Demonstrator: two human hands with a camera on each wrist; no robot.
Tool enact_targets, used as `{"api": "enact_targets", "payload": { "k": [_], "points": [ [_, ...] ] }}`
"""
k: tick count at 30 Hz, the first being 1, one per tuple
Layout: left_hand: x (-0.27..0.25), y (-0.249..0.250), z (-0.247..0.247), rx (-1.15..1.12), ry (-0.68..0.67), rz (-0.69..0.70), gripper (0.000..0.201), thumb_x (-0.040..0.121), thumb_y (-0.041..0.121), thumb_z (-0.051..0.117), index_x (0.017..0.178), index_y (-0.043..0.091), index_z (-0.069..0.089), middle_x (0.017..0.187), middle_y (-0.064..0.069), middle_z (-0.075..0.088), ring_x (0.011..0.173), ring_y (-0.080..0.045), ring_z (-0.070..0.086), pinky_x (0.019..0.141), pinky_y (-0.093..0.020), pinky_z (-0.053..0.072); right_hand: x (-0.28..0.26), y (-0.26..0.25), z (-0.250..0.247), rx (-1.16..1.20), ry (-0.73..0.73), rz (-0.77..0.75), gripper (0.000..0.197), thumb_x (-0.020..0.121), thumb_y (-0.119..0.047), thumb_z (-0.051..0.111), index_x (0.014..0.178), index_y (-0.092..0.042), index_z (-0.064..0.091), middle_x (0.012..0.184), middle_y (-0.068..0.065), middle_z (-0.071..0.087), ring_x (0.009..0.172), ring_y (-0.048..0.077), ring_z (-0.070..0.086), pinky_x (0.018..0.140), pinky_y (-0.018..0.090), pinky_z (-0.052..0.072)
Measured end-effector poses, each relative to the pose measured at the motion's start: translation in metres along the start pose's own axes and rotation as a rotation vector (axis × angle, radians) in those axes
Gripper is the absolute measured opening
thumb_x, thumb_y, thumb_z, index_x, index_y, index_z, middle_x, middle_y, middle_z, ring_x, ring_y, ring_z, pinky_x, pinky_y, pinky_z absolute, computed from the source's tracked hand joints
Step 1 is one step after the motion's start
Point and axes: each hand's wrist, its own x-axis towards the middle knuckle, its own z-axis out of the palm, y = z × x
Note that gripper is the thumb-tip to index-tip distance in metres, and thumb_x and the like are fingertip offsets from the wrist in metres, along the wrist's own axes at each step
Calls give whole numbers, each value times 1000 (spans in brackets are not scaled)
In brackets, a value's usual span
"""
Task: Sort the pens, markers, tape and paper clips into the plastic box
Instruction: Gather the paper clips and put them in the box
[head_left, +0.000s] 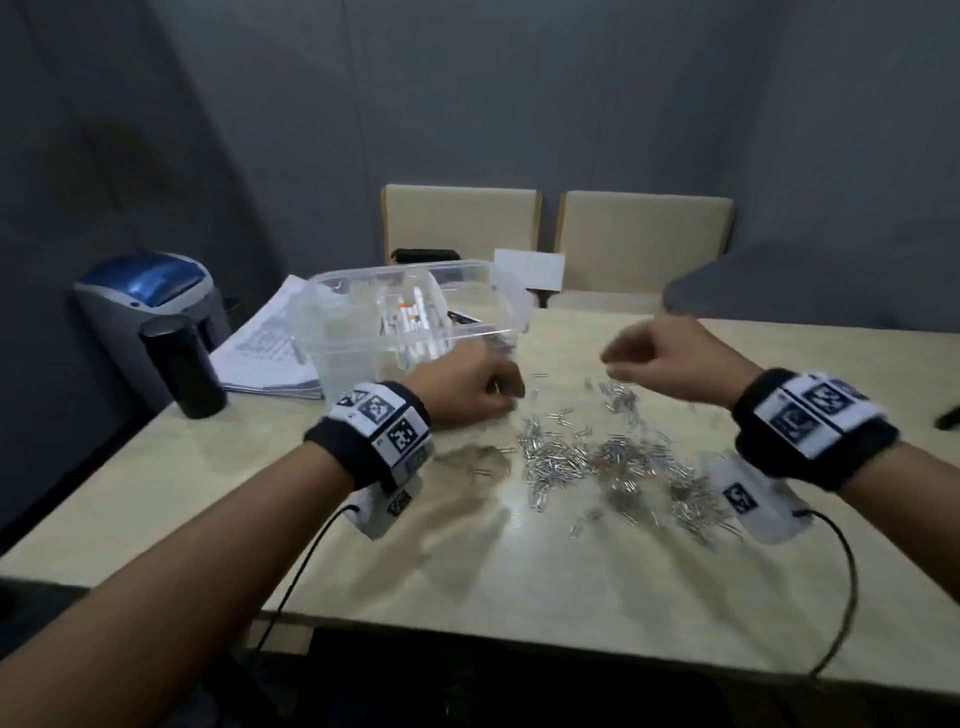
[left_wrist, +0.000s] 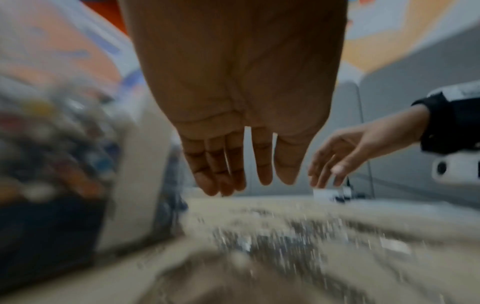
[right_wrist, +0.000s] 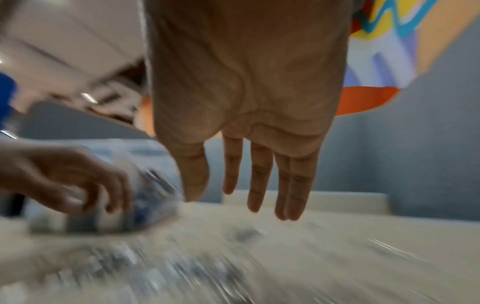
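A clear plastic box (head_left: 358, 358) stands at the table's back left with several pens and markers (head_left: 415, 322) inside. A wide scatter of silver paper clips (head_left: 597, 460) covers the middle of the table. My left hand (head_left: 506, 395) hovers at the box's front right corner, just left of the clips. In the left wrist view the left hand (left_wrist: 246, 185) hangs with fingers extended and holds nothing. My right hand (head_left: 613, 364) floats above the far edge of the clips. In the right wrist view the right hand (right_wrist: 233, 203) has straight, empty fingers. No tape is visible.
A black cylinder (head_left: 182, 369) and a grey-blue machine (head_left: 150, 296) stand at the left edge. A stack of papers (head_left: 265, 348) lies left of the box. Behind it are a white card (head_left: 530, 270) and two beige chairs (head_left: 462, 223). Both wrist views are motion-blurred.
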Motion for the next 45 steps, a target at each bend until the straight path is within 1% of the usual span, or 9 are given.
{"api": "enact_targets", "payload": {
  "k": [2, 5, 9, 17, 21, 26, 30, 36, 45],
  "points": [
    [15, 7, 38, 35, -164, -16, 31, 90, 32, 63, 119, 20, 64, 117, -3, 62, 102, -18, 60, 92, -32, 48, -36, 55, 4, -155, -145, 182, 40, 80, -44, 72, 114, -25, 64, 110, 0, 68, 98, 17, 64, 80, 24, 48],
    [30, 11, 79, 128, -283, -39, 59, 86, 48, 64, 138, 29, 43, 141, -7, 41, 123, -26, 47, 105, -40, 40, -78, 119, 9, -311, -285, 387, 114, 44, -94, 53, 138, -31, 43, 138, 8, 47, 121, 26, 50, 100, 39, 43],
    [38, 7, 100, 236, -325, -105, 87, 73, 72, 61, 145, 41, 24, 145, -9, 31, 131, -33, 35, 106, -48, 37, -110, 147, 15, -336, -388, 598, 142, 26, -96, 58, 148, -36, 17, 145, 15, 26, 132, 36, 38, 105, 49, 39],
    [50, 13, 105, 85, -309, -139, 84, 69, 63, 73, 140, 42, 33, 129, -6, 38, 108, -28, 56, 95, -40, 48, -70, 132, 52, -92, -177, 410, 109, 50, -60, 85, 142, -23, 40, 133, 5, 52, 116, 23, 53, 101, 38, 45],
    [56, 27, 106, 25, -259, -95, 55, 80, 39, 74, 129, 29, 53, 120, -6, 50, 106, -23, 55, 85, -25, 42, -47, 108, 67, 26, -96, 286, 84, 61, -41, 87, 135, -22, 51, 106, -5, 61, 86, 8, 59, 80, 22, 47],
    [57, 29, 109, 67, -200, -73, 24, 87, 21, 67, 111, 19, 65, 111, -5, 64, 102, -20, 59, 73, -20, 37, -36, 84, 85, -173, -206, 78, 73, 78, -62, 65, 141, -37, 38, 142, -7, 34, 126, 14, 38, 104, 37, 40],
    [55, 28, 107, 73, -185, -103, 20, 87, 9, 56, 104, 16, 65, 106, -8, 65, 96, -26, 62, 73, -27, 46, -22, 69, 99, -362, -205, -15, 42, 97, -36, 51, 139, -32, 47, 138, 1, 44, 128, 23, 37, 105, 40, 38],
    [46, 15, 78, -74, -41, -105, 14, 87, 7, 63, 98, 12, 69, 98, -5, 69, 87, -18, 65, 84, -32, 56, -13, 51, 96, -499, -142, 10, 38, 89, -1, 54, 117, -23, 65, 106, 2, 60, 99, 22, 57, 76, 29, 45],
    [-3, -32, -70, -204, 408, -157, 12, 85, 5, 65, 84, 17, 68, 81, 0, 68, 66, -12, 66, 61, -23, 57, 18, 21, 62, -174, 24, 99, 21, 88, -4, 66, 102, -15, 76, 97, 4, 75, 79, 15, 67, 80, 27, 54]
  ]
}}
